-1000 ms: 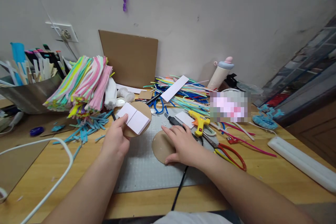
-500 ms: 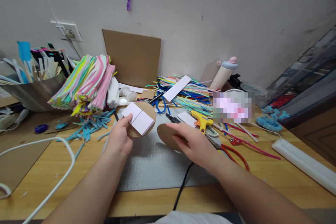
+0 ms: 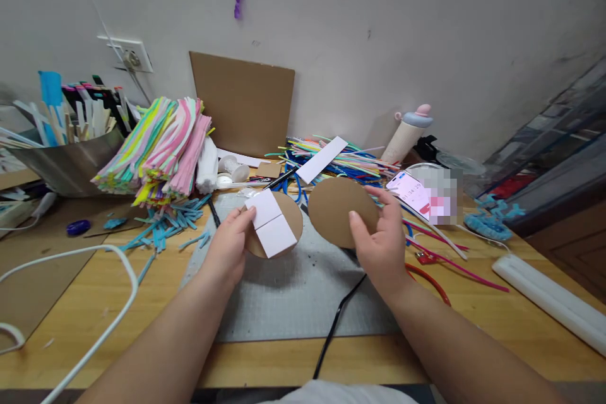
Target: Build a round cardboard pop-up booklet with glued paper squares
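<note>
My left hand (image 3: 231,243) is closed on a round cardboard disc (image 3: 297,214) with a white folded paper piece (image 3: 274,227) lying across its face; a dark line crosses the paper. In my right hand (image 3: 381,240) is a second cardboard disc (image 3: 338,211), bare and brown, pinched at its right edge with the thumb in front. The two discs are held side by side, slightly apart, over a grey cutting mat (image 3: 284,309). A black cord (image 3: 338,312) runs over the mat below them.
Behind stand a cardboard sheet (image 3: 241,104), bundled pastel pipe cleaners (image 3: 161,151) and a loose pile with a white strip (image 3: 322,160). To the right are a phone (image 3: 409,194), a bottle (image 3: 404,136) and a white power strip (image 3: 549,300). A metal container (image 3: 71,167) stands left.
My right hand has lifted its disc and turned it so the flat face shows. My left hand has moved slightly right with its disc and paper. The hot glue gun is now hidden.
</note>
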A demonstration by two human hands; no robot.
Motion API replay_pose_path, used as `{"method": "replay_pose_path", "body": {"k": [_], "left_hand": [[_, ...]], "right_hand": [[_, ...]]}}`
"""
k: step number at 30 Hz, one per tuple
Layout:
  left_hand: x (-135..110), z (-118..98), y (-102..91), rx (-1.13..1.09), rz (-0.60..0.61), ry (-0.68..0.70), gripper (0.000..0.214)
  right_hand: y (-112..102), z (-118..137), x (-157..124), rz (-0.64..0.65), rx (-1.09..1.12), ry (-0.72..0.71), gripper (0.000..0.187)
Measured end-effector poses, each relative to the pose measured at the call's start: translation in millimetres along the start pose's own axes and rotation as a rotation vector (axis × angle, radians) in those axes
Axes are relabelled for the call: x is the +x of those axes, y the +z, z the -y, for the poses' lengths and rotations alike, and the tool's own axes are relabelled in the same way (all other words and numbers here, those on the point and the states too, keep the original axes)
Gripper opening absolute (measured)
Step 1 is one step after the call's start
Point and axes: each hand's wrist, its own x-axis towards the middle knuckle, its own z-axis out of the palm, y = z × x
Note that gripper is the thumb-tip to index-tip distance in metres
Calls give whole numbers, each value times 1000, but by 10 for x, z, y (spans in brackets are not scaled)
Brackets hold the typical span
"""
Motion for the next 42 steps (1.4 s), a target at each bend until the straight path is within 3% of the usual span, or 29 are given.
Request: {"method": "replay_pose_path", "body": {"k": [2,6,8,11,16,21,25,28,30,32,37,42], "left_hand": [[-37,41,18,33,62,-18,26],[-118,129,64,51,178,-86,33],[-152,156,84,42,242,-139,31],[-186,167,109,21,302,-207,26],[-233,158,122,-25,368,-294,37],[-270,160,112,87,356,-193,52],[-261,169,114,120,320,-163,54],[-252,175,112,130,329,-95,54],[-252,170,110,152,340,25,50],[-252,149,106,220,342,162,44],[-202,84,62,621,310,444,21],[-106,145,-15,874,334,424,24]], "right_hand": [[-7,15,51,-26,194,116,46],[50,46,44,305,533,361,47],[109,34,-14,413,509,391,47],[189,-27,-103,432,393,335,46],[229,-155,-155,495,264,265,43],[208,-160,-154,525,46,160,41],[202,-132,-139,420,-103,70,53],[225,-116,-138,422,172,274,66],[242,-98,-138,555,451,437,56],[248,-83,-128,629,591,480,45],[232,-148,-67,590,301,266,31],[251,-256,-64,655,144,225,28]]}}
